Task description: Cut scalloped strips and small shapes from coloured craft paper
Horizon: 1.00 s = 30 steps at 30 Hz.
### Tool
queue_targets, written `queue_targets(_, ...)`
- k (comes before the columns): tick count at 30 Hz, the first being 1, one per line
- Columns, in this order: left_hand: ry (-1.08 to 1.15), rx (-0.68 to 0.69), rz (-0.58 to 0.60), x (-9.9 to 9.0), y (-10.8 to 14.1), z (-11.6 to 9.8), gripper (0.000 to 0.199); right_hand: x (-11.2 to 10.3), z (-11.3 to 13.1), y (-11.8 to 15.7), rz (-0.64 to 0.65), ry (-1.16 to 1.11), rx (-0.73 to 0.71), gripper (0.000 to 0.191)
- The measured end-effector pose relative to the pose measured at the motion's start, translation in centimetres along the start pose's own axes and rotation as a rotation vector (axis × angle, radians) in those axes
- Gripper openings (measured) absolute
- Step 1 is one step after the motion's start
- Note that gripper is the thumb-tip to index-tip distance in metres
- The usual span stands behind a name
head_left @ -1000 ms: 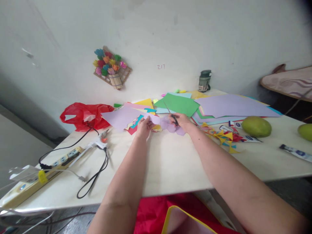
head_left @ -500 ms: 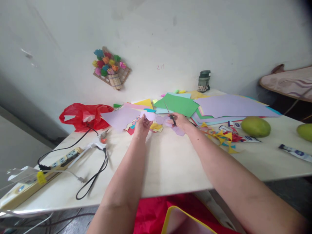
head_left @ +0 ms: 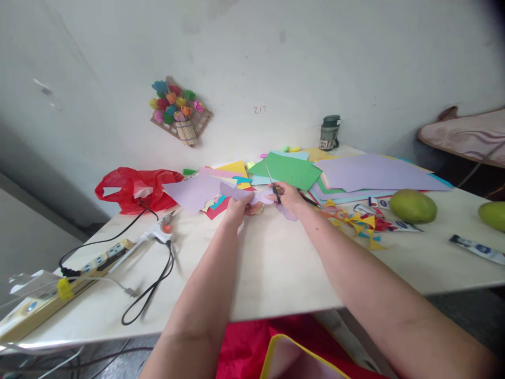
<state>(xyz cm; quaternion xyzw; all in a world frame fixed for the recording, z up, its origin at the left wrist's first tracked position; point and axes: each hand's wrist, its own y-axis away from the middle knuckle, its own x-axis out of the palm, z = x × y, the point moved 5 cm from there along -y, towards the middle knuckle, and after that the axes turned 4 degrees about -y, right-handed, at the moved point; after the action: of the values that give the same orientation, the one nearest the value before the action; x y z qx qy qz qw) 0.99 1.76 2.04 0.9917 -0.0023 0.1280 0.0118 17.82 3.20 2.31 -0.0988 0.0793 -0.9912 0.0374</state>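
Observation:
My left hand is closed on a piece of light purple paper, which stretches across toward the right hand. In my right hand is a pair of scissors with dark handles, its blades pointing up and away over a green sheet. The left fingertips are close to the scissors; whether the blades touch the paper I cannot tell. Below the scissors lies a cut purple scrap. Beside my left hand are a red paper piece and other small coloured cuttings.
To the left are a red plastic bag, a white glue gun with its cord, and a power strip. Purple sheets, yellow scraps, glue tubes, a green mango and a bottle are on the right.
My left hand has moved right, bringing the purple paper closer to the right hand. The red and blue pieces left of it show more now. My right hand with the scissors has barely moved.

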Motion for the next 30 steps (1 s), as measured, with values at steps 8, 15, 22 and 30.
queue_targets(8, 0.219, 0.103, -0.213, -2.0, -1.2, -0.5, 0.01, 0.8, -0.2, 1.4, 0.196, 0.088, 0.143, 0.022)
queue_targets(15, 0.336, 0.118, -0.333, -2.6, -1.3, -0.5, 0.01, 1.0, -0.7, 2.2, 0.358, 0.084, 0.291, 0.035)
queue_targets(22, 0.367, 0.054, -0.356, -2.4, -1.2, -0.3, 0.014, 1.5, -1.1, 2.2, 0.454, 0.11, 0.253, 0.042)
queue_targets(30, 0.357, 0.01, -0.28, -1.5, -1.5, 0.4, 0.005, 2.2, -0.2, 2.8, 0.407, 0.179, 0.23, 0.035)
